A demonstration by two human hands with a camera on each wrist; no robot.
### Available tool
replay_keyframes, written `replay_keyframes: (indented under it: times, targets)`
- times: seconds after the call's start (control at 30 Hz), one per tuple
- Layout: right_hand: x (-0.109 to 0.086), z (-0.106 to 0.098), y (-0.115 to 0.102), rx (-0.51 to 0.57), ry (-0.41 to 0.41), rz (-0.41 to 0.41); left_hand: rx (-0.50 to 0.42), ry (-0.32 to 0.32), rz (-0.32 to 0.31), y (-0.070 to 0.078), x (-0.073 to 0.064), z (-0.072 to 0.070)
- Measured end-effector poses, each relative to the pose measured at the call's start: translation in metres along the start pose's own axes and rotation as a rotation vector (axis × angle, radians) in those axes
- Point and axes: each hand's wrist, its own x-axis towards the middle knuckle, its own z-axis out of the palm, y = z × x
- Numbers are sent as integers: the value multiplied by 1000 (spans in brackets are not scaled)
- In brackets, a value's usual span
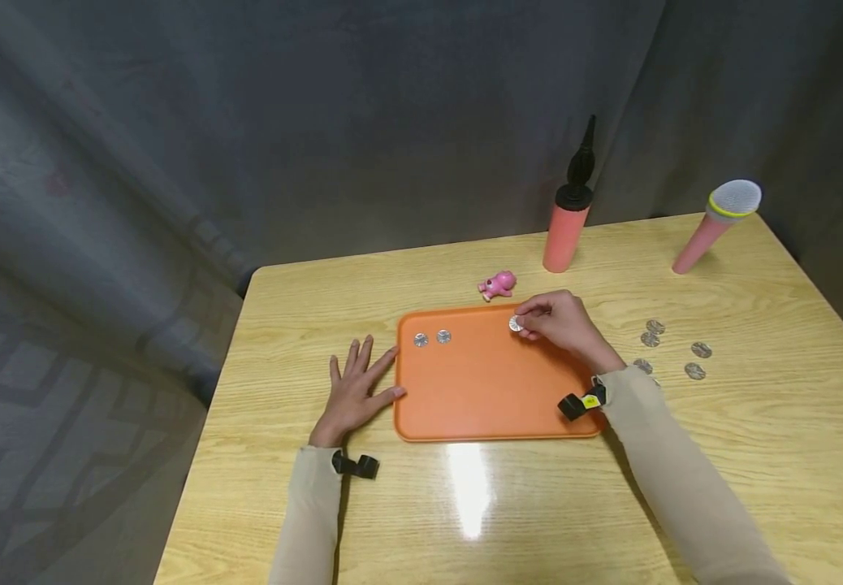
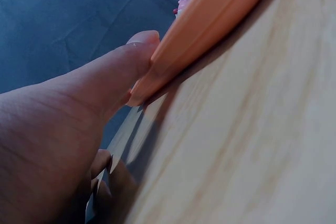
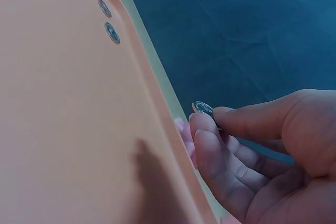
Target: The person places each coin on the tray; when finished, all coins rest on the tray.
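My right hand point(image 1: 555, 321) pinches a silver coin point(image 1: 516, 323) between thumb and fingertips, above the upper right part of an orange tray point(image 1: 480, 390). In the right wrist view the pinched coin point(image 3: 203, 109) is tilted and held clear of the tray surface. Two more coins lie side by side in the tray's upper left corner, a left coin point(image 1: 421, 340) and a right coin point(image 1: 443, 335). With fingers spread, my left hand point(image 1: 352, 398) rests at the tray's left edge; its thumb point(image 2: 121, 66) touches the outer rim.
Several loose coins point(image 1: 650, 339) lie on the wooden table point(image 1: 304, 325) to the right of the tray. Behind the tray are a small pink toy figure point(image 1: 498, 284) and an upright pink and black hand pump point(image 1: 566, 231). A pink toy microphone point(image 1: 706, 236) stands at the back right.
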Motion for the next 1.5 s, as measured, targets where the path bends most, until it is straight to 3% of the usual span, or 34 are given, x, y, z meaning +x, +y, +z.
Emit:
replay_keyframes:
  times: [0.7,1.07,1.5]
  targets:
    - [33,47,-7,-1,-97,-9,6,2,-2,-1,2,0]
    - [41,64,-6,-123,-102,-56,3,0,-3,0,1,0]
    - [42,73,-9,-297,-46,-155,9,-6,-9,-1,1,0]
